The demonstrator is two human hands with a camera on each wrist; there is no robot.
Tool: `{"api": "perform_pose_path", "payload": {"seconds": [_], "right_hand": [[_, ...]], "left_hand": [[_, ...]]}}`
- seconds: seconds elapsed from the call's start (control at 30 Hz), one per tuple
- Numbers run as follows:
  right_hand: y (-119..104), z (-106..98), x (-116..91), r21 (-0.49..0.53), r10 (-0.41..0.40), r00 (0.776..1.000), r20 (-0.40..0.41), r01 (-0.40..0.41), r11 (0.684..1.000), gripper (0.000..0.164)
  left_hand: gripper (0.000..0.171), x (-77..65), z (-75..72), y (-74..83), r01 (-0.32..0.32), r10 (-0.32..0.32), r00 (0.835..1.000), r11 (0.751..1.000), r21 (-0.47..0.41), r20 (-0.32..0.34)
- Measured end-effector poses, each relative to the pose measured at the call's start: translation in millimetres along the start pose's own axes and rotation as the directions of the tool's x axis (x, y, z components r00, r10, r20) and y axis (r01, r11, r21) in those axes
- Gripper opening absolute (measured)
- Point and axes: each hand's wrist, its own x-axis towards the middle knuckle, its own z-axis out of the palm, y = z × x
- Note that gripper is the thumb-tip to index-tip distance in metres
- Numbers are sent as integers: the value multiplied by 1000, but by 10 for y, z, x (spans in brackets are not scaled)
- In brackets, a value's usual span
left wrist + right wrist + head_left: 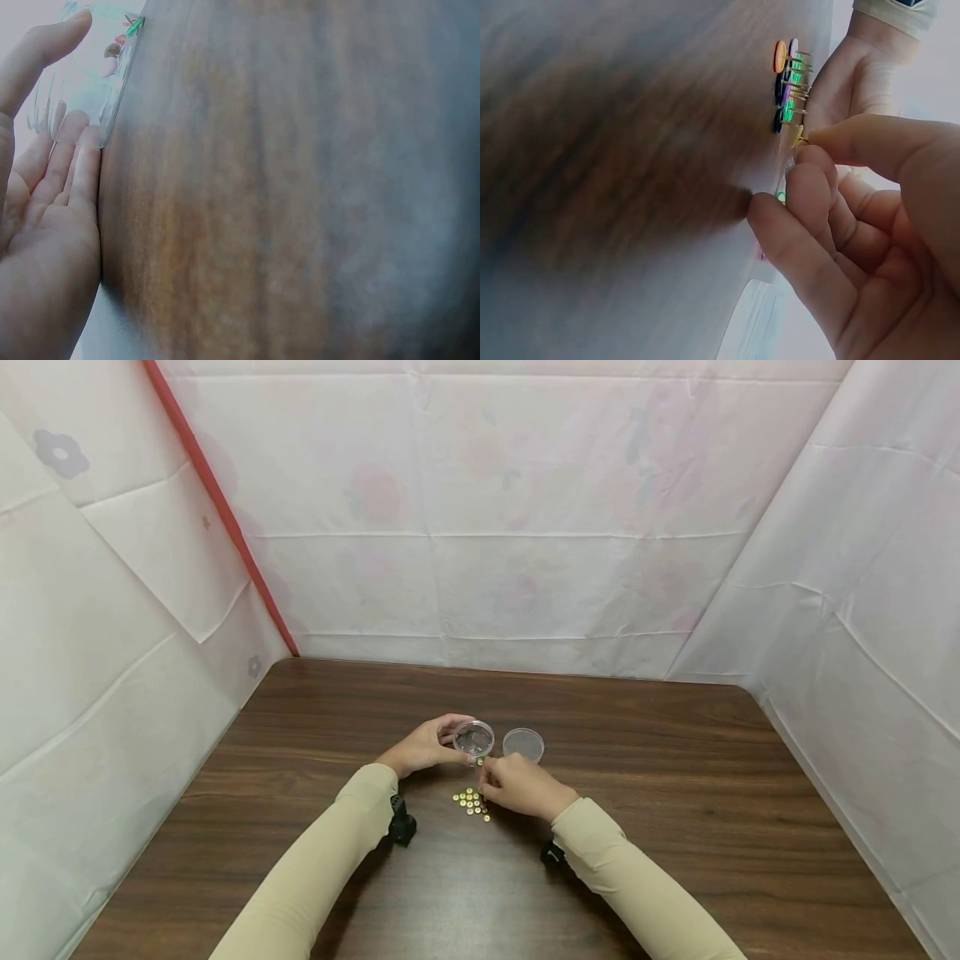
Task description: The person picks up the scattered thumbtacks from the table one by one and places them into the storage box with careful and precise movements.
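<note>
My left hand holds a clear round dish, thumb on the near side and fingers around the far side. Small red and green thumbtacks show at the dish's base in the left wrist view. Just right of the dish, my right hand is over the table with thumb and forefinger together. Between those fingertips the right wrist view shows a yellow thumbtack. Several loose thumbtacks lie point up beside that hand, gold from above; their heads show orange, purple, green and dark from the side.
A clear round lid lies on the brown wooden table, behind my right hand. Patterned white cloth hangs at the back and both sides of the table. Black wrist cameras sit under both sleeves.
</note>
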Motion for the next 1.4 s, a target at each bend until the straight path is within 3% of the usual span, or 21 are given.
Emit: {"api": "perform_pose_path", "payload": {"seconds": [0.27,0.77,1.0,1.13,1.4], "right_hand": [[2,-31,-15,92,-1,1000,-13,2,996,5],[61,-65,22,159,32,995,-92,-17,987,5],[80,-90,110,141,60,979,-196,-32,990,8],[94,-99,162,114,64,966,-251,-36,993,8],[102,-117,232,128,92,967,-238,-62,990,9]], "left_hand": [[71,-18,7,21,1,-1,1000,1000,6,2],[73,-38,8,48,0,0,1000,1000,6,12],[75,-24,4,27,30,-30,1000,999,18,-2],[74,-3,-2,-3,12,-12,1000,1000,17,2],[73,5,-12,-5,10,-10,1000,1000,22,3]]}}
